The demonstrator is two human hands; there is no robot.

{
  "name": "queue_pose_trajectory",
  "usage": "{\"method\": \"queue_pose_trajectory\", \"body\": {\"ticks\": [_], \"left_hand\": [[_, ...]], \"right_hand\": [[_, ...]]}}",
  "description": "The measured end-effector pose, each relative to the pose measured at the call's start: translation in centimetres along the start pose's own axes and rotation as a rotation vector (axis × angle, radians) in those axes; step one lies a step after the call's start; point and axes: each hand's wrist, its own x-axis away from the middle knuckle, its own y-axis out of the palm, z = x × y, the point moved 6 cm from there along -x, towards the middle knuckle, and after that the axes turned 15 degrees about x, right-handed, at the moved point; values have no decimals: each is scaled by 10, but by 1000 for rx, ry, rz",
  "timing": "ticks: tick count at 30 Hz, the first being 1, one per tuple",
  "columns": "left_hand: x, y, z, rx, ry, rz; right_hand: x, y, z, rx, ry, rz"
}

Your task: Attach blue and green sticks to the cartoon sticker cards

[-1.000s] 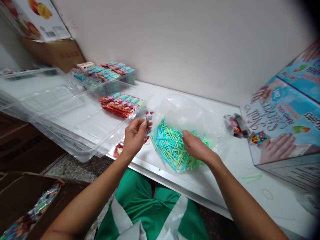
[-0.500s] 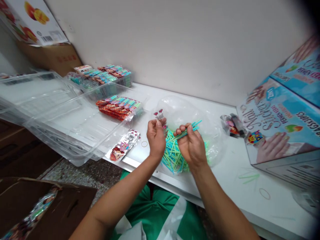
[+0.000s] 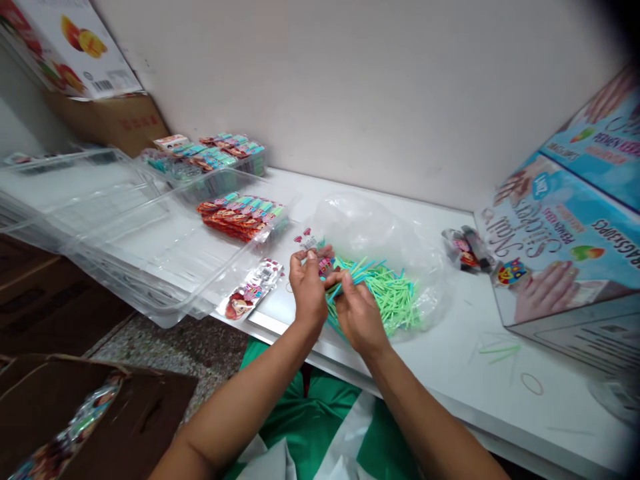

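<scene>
Left hand (image 3: 309,287) pinches a printed packet (image 3: 307,240), right hand (image 3: 359,308) just beside it pinches a few thin sticks (image 3: 361,272), long axis slanting lower left to upper right, lower ends toward left hand, by the plastic bag (image 3: 350,217); packet's axis unclear.

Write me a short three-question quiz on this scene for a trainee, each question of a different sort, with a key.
1. True or false: the right hand holds several thin sticks.
2. Which colours are the loose sticks in the clear plastic bag?
A) red and white
B) green and blue
C) black and yellow
3. Fill in: the printed packet is pinched by the ____.

Key: 1. true; 2. B; 3. left hand
</scene>
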Motion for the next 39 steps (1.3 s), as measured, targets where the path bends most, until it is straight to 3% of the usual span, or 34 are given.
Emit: {"method": "queue_pose_trajectory", "body": {"ticks": [3,7,9,11,16,19,23,27,30,34,39], "left_hand": [[-4,2,6,-21,-36,-21],[-11,6,27,-158,93,-130],[-9,9,28,-245,108,-215],[-6,8,21,-292,62,-262],[-12,-11,21,-171,0,-128],[-15,-18,29,-158,-22,-123],[-3,-24,29,-190,-180,-194],[21,-26,19,-221,-413,-372],[32,-26,16,-219,-487,-453],[33,-26,14,-217,-484,-430],[28,-29,16,-293,-366,-374]], "right_hand": [[1,0,-5,322,-81,-106],[2,-1,-4,987,-246,-302],[3,0,-8,1243,-338,-311],[4,2,-14,1337,-404,-305],[6,-2,-12,1328,-368,-360],[6,-9,-10,1282,-372,-366],[1,-21,-18,1103,-333,-328],[-9,-31,-23,792,-180,-310],[-11,-29,-24,739,-189,-338],[-8,-25,-24,773,-214,-305],[-3,-18,-28,753,-235,-310]]}}
